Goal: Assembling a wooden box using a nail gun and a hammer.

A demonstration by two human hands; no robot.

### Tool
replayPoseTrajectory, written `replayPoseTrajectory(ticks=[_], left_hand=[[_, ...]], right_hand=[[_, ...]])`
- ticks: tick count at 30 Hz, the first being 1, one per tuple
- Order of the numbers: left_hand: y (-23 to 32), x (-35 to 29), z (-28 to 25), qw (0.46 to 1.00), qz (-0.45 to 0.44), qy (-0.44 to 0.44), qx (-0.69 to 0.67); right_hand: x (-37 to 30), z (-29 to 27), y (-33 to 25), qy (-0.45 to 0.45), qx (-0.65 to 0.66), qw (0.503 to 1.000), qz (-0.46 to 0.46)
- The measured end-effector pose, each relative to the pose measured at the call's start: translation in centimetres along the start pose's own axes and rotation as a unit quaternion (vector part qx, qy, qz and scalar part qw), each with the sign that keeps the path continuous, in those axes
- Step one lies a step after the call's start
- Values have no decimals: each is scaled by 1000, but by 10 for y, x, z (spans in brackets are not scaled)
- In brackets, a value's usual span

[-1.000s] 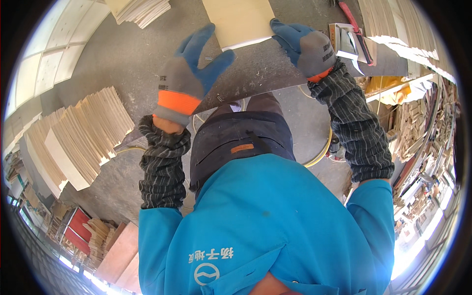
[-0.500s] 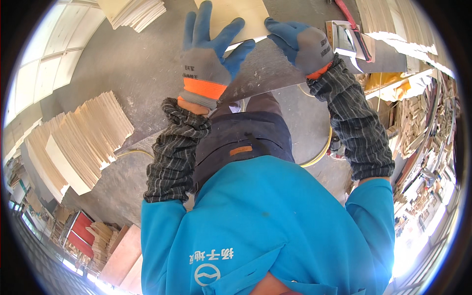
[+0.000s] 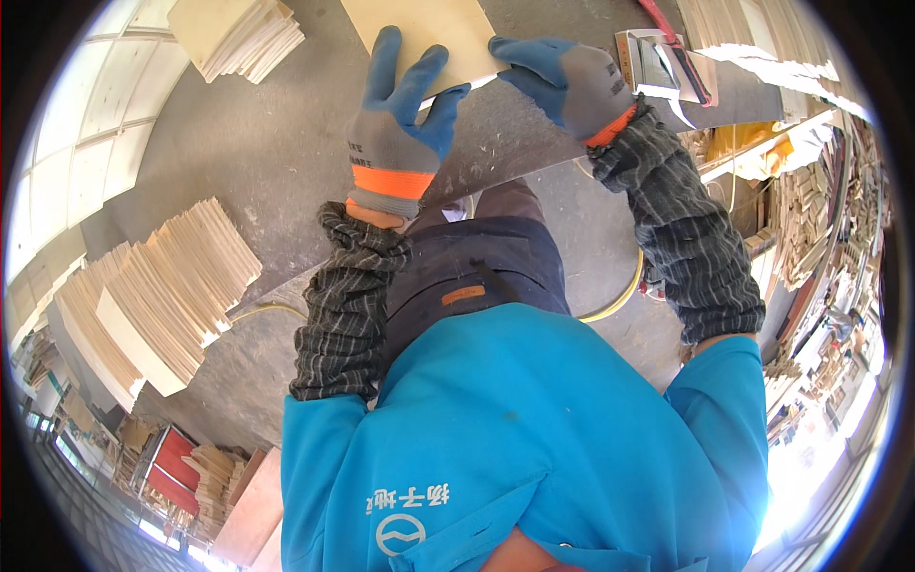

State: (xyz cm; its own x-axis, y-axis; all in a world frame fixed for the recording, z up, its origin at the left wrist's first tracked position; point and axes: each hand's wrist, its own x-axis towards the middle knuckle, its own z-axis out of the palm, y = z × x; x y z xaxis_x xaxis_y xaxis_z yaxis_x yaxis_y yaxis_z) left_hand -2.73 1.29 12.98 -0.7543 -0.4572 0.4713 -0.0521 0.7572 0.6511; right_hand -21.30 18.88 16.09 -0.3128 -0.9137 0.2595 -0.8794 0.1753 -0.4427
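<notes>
A thin pale wooden board lies on the dark grey work table at the top middle of the view, its far part cut off by the picture's rim. My left hand, in a grey and blue glove with an orange cuff, rests at the board's near left edge. Its fingers are stretched out and apart. At the near right corner of the board is my right hand, gloved alike, with its fingers pressed together on that corner.
Stacks of thin boards stand at the left, upper left and upper right. Right of my right hand sits a small open box beside a long red and black tool. A yellow hose lies on the floor.
The view has shifted slightly, showing more of the board. My left fingers have drawn a little closer together; my right hand stays at the board's corner.
</notes>
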Motion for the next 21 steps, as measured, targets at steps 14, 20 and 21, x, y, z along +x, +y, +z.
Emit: replayPoseTrajectory(ticks=[14,20,21], left_hand=[[4,1,3,999,-29,10,-24],[-1,1,7,1000,-9,22,-18],[-1,1,6,1000,-2,24,-16]], right_hand=[[-138,30,44,93,1,909,406],[-152,79,71,-123,-189,887,402],[-147,79,70,-122,-189,887,402]])
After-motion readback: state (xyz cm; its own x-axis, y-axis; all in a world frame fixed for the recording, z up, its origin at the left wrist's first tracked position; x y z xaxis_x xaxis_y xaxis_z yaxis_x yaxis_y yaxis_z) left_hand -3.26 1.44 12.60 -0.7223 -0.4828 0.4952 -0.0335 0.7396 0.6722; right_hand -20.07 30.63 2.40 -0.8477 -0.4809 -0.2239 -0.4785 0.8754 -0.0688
